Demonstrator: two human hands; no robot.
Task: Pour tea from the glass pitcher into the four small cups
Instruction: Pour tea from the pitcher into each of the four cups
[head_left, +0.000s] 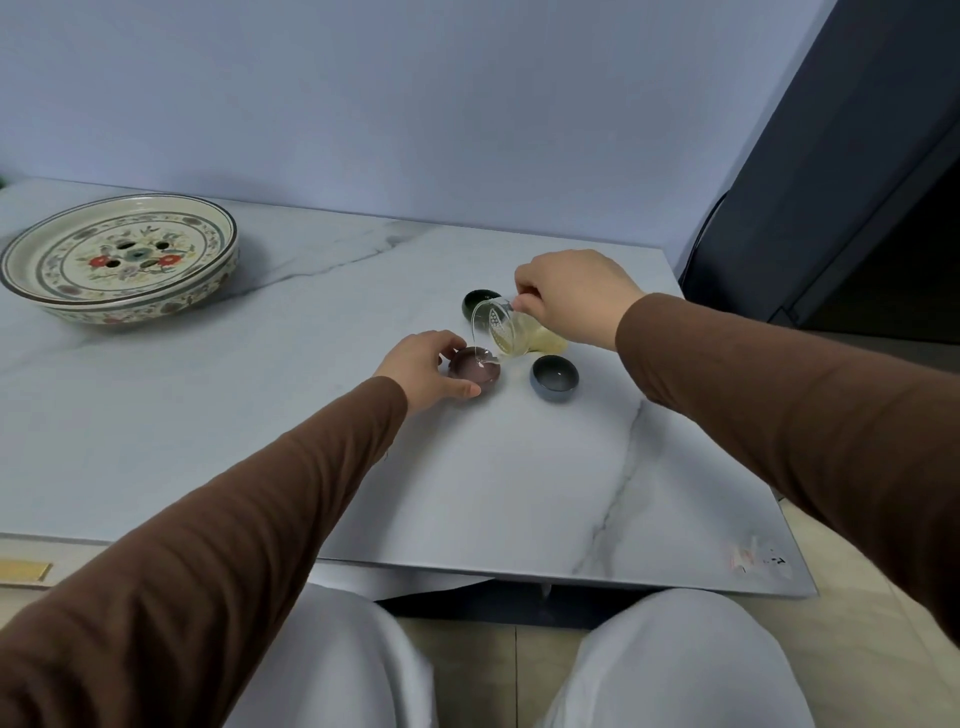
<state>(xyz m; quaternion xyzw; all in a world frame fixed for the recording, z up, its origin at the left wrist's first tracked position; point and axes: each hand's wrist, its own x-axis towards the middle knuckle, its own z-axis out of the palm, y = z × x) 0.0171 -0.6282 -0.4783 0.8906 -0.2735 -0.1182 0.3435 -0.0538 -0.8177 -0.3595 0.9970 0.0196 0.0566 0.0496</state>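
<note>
My right hand grips the glass pitcher by its handle and tilts it steeply to the left. Pale yellow tea lies in the pitcher's lower side, and its spout sits over the rim of a reddish-brown cup. My left hand curls around that cup's left side, thumb in front and fingers behind. A blue-grey cup stands just to the right, with liquid glinting inside. Behind the pitcher a dark green cup is partly covered. A fourth cup is not visible.
A large floral ceramic tea tray with drain holes rests at the table's far left. The marble-patterned tabletop ends close to my knees. A wall runs behind, and a dark panel stands at the right.
</note>
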